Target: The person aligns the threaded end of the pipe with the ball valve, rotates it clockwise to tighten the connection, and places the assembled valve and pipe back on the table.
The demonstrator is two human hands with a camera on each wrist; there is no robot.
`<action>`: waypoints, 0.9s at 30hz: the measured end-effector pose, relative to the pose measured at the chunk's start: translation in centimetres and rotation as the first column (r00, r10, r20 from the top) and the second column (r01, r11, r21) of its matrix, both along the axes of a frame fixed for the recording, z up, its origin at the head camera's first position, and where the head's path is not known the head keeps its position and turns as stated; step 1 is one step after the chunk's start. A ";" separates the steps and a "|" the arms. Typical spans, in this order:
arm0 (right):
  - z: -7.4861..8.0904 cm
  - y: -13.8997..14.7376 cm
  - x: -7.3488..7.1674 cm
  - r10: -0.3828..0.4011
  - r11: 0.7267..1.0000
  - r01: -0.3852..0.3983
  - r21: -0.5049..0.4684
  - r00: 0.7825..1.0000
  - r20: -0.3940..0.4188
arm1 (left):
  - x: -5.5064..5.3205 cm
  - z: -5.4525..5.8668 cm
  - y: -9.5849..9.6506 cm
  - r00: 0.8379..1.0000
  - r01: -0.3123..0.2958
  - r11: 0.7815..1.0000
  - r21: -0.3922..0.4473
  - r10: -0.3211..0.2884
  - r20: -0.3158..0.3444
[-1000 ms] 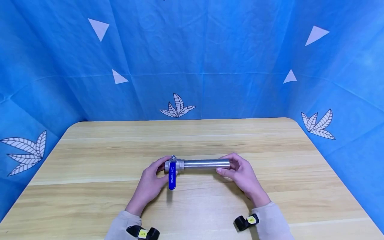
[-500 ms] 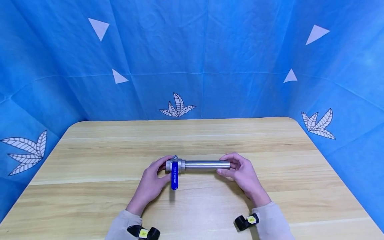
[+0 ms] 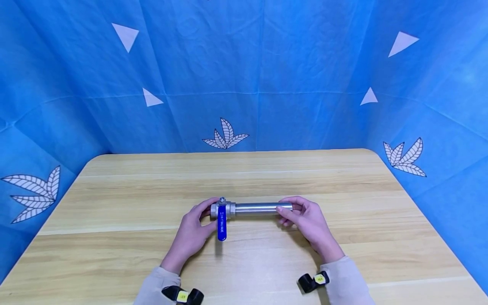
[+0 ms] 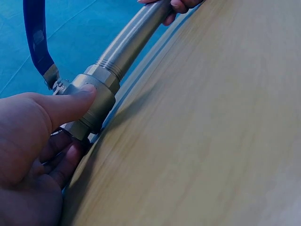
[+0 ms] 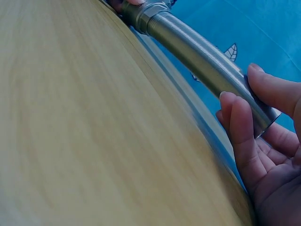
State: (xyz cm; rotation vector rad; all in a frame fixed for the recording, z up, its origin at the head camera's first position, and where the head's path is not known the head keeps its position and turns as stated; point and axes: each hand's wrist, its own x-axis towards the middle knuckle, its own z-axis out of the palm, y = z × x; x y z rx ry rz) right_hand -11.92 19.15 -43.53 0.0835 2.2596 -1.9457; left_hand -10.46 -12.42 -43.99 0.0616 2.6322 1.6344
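Note:
A steel ball valve [image 3: 230, 209] with a blue lever handle [image 3: 222, 223] is joined to a straight metal pipe [image 3: 256, 208]. Both are held level, a little above the table. My left hand [image 3: 193, 232] grips the valve body at its left end, with the thumb laid along the body [image 4: 99, 101] in the left wrist view. My right hand [image 3: 309, 223] holds the pipe's free end between thumb and fingers. Threads [image 4: 109, 69] show where the pipe enters the valve. In the right wrist view the pipe's open end [image 5: 268, 123] sticks out past the fingers.
The wooden table [image 3: 244, 173] lies under both hands. A blue curtain [image 3: 305, 76] with white triangles and leaf prints surrounds its back and sides. Small black cameras [image 3: 312, 282] sit on both wrists.
The valve and pipe have shifted slightly right since the first frame. My right thumb has moved up onto the pipe's side, and the fingers below now show. The left hand keeps its grip.

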 end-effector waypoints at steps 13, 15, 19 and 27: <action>0.1 -0.3 -0.1 -0.007 1.000 0.006 0.020 0.999 0.031 | 0.0 -0.1 -0.1 1.000 0.004 1.000 0.017 -0.004 -0.008; 0.1 -0.3 -0.1 -0.008 1.000 0.008 0.027 1.000 0.030 | 0.0 -0.1 -0.1 1.000 0.005 1.000 0.018 -0.005 -0.010; 0.1 -0.4 -0.2 -0.013 0.999 0.012 0.044 0.999 0.035 | 0.0 -0.1 -0.1 1.000 0.004 1.000 0.017 -0.004 -0.010; 0.2 -0.5 -0.1 -0.026 0.998 0.023 0.060 0.998 0.055 | 0.0 0.0 -0.1 1.000 0.001 1.000 0.019 -0.001 0.002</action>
